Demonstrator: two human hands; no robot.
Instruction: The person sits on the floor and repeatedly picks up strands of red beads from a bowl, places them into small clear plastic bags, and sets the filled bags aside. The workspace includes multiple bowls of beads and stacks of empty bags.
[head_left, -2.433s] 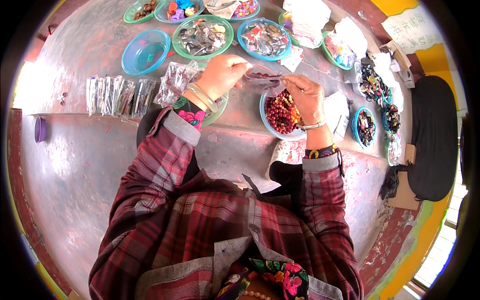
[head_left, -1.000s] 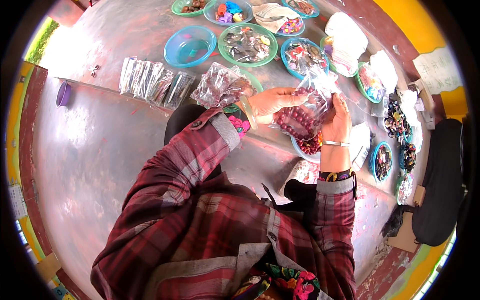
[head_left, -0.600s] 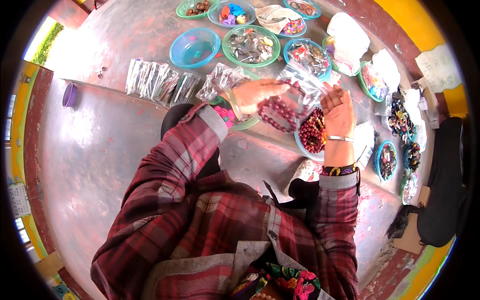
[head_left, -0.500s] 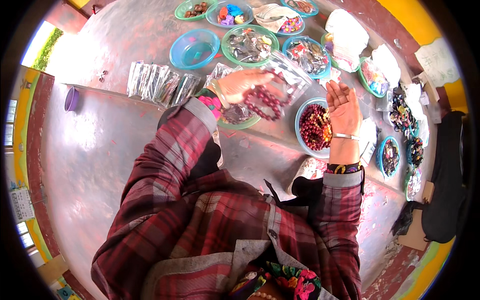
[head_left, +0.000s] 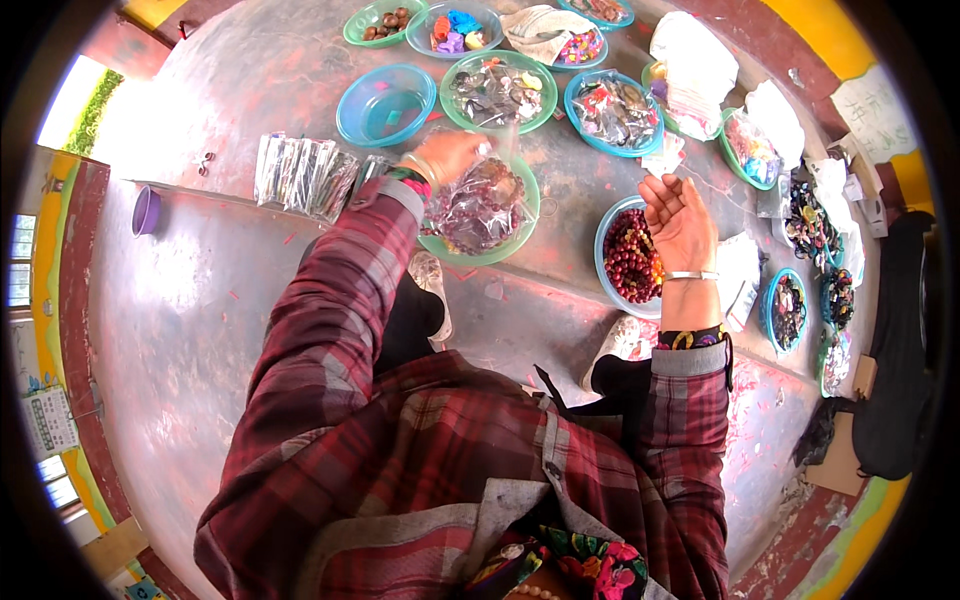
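Note:
My left hand (head_left: 452, 155) is closed on the upper edge of a clear plastic bag (head_left: 490, 200). Dark red beads show through the bag, which hangs over or rests in a green basin (head_left: 522, 238); I cannot tell how much it touches the contents below. At the right, my right hand (head_left: 682, 222) is raised palm up, fingers loosely bent and nothing in them. Just beside and below it stands a pale blue basin (head_left: 603, 268) of dark red bead strings (head_left: 630, 262), partly covered by the hand.
Flat plastic packets (head_left: 305, 175) lie in a row left of my left hand. Farther back are a blue basin (head_left: 385, 110), a green basin of bagged items (head_left: 500, 92) and a blue one (head_left: 615, 112). A purple tub (head_left: 147, 212) sits far left; my shoes (head_left: 430, 285) are below.
My left hand has drawn back slightly left, and the bag with dark red bead strings has swung down over the green basin. My right hand stays nearly in place, its fingers more bent.

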